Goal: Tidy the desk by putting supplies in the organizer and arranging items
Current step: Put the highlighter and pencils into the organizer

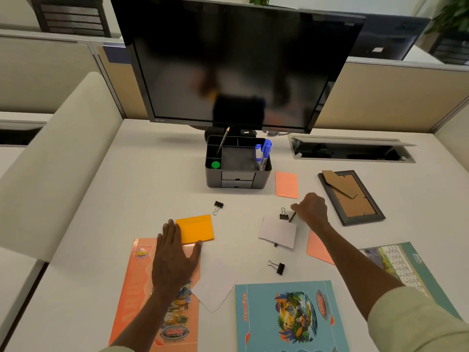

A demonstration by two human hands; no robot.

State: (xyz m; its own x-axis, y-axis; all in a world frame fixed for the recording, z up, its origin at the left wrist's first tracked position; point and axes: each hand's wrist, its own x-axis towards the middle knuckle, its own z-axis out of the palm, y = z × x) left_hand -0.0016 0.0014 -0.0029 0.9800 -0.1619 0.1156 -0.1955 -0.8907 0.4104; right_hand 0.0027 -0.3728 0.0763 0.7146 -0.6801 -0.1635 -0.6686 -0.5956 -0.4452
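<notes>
A black desk organizer [238,174] stands below the monitor, holding a pencil [223,141], blue markers [262,153] and a green-capped item [215,164]. My right hand [311,208] is closed on a thin dark pencil-like stick [292,217] right beside a black binder clip [283,214], above a white paper [278,232]. My left hand [175,252] lies flat, fingers spread, on an orange booklet [142,288], touching an orange sticky pad [195,228]. Two more binder clips lie loose, one [217,206] at centre and one [278,267] nearer me.
A big monitor [236,64] fills the back. A picture frame [351,196] lies face down at right, with pink notes [286,184] [318,247], a blue booklet [289,316], a calendar [406,265], another white sheet [215,285] and a cable hatch [352,149].
</notes>
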